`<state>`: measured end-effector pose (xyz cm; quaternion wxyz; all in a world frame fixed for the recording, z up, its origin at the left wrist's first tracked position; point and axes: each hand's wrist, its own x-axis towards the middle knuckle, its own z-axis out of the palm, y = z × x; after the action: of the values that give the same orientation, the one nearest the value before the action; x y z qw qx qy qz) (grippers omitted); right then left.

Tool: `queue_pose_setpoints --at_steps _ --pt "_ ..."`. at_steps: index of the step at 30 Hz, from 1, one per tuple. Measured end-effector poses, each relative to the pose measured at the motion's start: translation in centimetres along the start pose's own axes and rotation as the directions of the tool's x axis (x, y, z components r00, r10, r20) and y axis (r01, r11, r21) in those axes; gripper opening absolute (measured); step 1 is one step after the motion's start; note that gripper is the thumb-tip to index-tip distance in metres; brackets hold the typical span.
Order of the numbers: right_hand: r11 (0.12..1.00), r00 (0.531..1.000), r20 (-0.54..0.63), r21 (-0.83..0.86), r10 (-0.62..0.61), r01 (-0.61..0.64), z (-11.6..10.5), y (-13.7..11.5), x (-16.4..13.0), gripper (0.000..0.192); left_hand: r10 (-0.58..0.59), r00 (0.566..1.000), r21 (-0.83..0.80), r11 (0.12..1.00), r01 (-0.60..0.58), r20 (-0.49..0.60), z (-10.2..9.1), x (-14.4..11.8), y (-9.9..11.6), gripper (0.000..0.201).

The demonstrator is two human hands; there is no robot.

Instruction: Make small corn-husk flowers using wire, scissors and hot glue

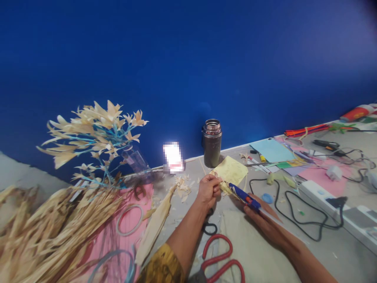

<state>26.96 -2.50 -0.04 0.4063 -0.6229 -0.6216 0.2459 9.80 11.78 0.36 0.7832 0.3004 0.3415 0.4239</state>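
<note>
My right hand (257, 214) is closed round a blue glue gun (243, 196), and a whitish glue stick (275, 220) trails from its back end. The gun's nose points left, close to the fingertips of my left hand (209, 189). Those fingertips are pinched together; a small pale piece shows beside them, too small to name. Just behind lies a yellow paper sheet (232, 168). Below my hands are scissors with red handles (222, 259) and a black-handled pair (210, 228), partly hidden by my left forearm.
Husk flowers on blue stems (112, 129) lean in a clear vase (137, 159) at left. Dried husks (59, 236) cover pink paper (103, 239). An uncapped flask (212, 145) stands by the blue wall. Rightward lie a looping black cable (294, 210) and a power strip (324, 202).
</note>
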Motion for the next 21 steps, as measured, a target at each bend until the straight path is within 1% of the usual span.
queue_pose_setpoints --at_steps 2,4,8,12,16,21 --pt "0.999 0.999 0.024 -0.013 0.037 -0.036 -0.2 -0.2 -0.1 0.032 -0.003 1.000 -0.007 1.000 0.003 0.008 -0.1 0.0 0.1 0.052" --pt "0.998 0.998 0.009 0.008 0.070 -0.070 -0.4 -0.6 -0.1 0.036 -0.001 1.000 -0.010 1.000 0.001 0.012 -0.1 0.0 0.1 0.052" --pt "0.995 0.996 0.004 0.049 0.088 -0.089 -0.5 -1.2 0.0 0.041 -0.001 1.000 -0.011 1.000 0.001 0.022 -0.2 0.1 -0.1 0.053" --pt "0.991 0.992 0.022 0.054 0.121 -0.122 -0.3 -0.8 0.0 0.047 -0.004 0.999 -0.012 1.000 0.005 0.044 -0.2 0.0 -0.3 0.054" --pt "0.993 0.993 0.010 0.042 0.114 -0.114 -0.3 -0.7 -0.1 0.044 0.004 0.999 -0.009 1.000 -0.004 0.049 -0.2 0.1 -0.3 0.053" --pt "0.995 0.995 0.008 0.029 0.098 -0.098 -0.5 -1.4 0.1 0.041 0.009 0.999 -0.007 1.000 -0.009 0.046 -0.3 0.2 -0.4 0.053"
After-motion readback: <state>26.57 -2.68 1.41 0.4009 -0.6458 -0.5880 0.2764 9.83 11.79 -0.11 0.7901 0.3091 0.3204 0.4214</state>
